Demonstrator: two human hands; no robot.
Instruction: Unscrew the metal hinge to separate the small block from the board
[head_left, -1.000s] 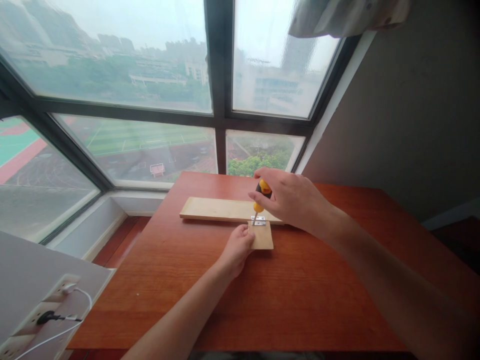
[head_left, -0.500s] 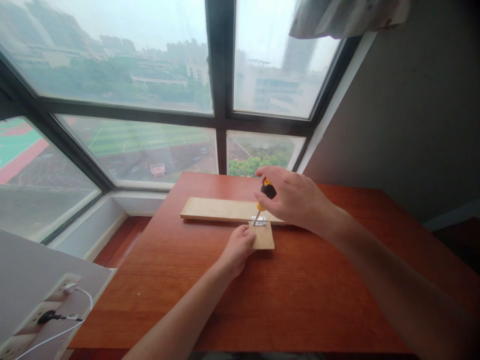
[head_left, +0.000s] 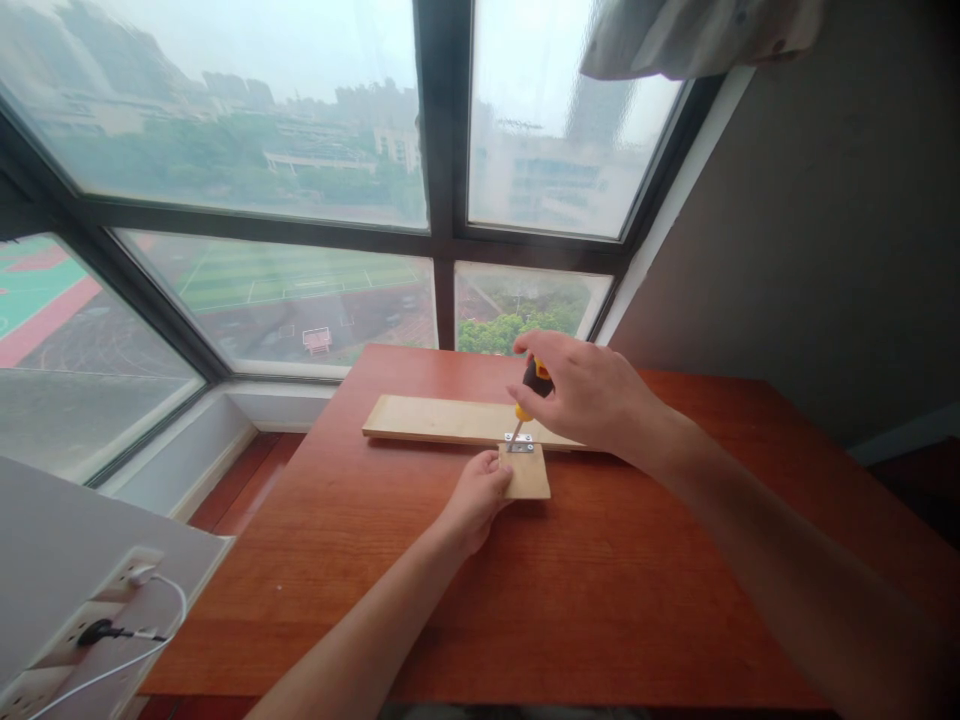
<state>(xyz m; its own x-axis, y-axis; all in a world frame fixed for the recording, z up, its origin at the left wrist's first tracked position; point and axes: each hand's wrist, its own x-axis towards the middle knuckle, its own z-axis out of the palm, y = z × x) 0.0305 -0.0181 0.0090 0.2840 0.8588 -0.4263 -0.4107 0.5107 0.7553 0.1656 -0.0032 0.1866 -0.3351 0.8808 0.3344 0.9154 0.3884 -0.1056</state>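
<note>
Bare tabletop [head_left: 600, 600] lies open toward the near edge. The left hand [head_left: 476, 498], fingers curled, holds the left edge of a small pale block [head_left: 529, 480] butting a long board [head_left: 435, 420] mid-table, a silver hinge [head_left: 520, 442] bridging them. The right hand [head_left: 592, 395] grips a yellow-black screwdriver [head_left: 534, 385], slightly tilted, tip on the hinge.

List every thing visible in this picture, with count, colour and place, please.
table: one, red-brown, under everything
long board: one, pale wood, far side of table
small board: one, pale wood, against the long board's near edge
hinge: one, silver, where the boards meet
screwdriver: one, yellow-black handle, tip on the hinge
power strip: one, white, lower left
window: one, dark frame, behind the table
cloth: one, pale, top right
left hand: one, holding the small board's left edge
right hand: one, gripping the screwdriver
</note>
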